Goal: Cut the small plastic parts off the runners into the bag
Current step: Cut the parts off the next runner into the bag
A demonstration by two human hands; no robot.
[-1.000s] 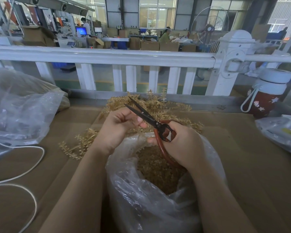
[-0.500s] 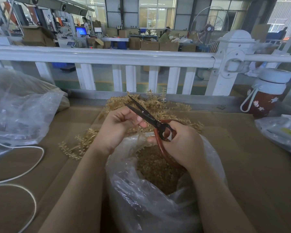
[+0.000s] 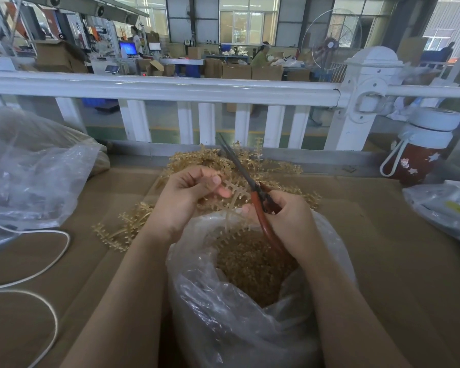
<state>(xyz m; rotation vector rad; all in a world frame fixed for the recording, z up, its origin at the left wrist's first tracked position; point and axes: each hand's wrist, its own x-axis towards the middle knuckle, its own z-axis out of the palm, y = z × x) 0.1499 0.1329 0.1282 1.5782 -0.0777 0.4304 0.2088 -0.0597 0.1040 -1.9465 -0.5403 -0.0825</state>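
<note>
Over the open bag [image 3: 239,301] at the cardboard-covered table's [image 3: 383,261] near edge, a left hand [image 3: 181,203] pinches a tan runner [image 3: 234,195] while the right hand [image 3: 290,221] grips red-handled scissors [image 3: 252,192], blades closed; no legible writing.

two hands [image 3: 186,197], one scissors [image 3: 250,181], three plastic bags [image 3: 223,314], one bottle [image 3: 420,152]

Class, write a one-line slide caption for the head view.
Left hand holds a runner over the bag while the right hand grips scissors.
</note>
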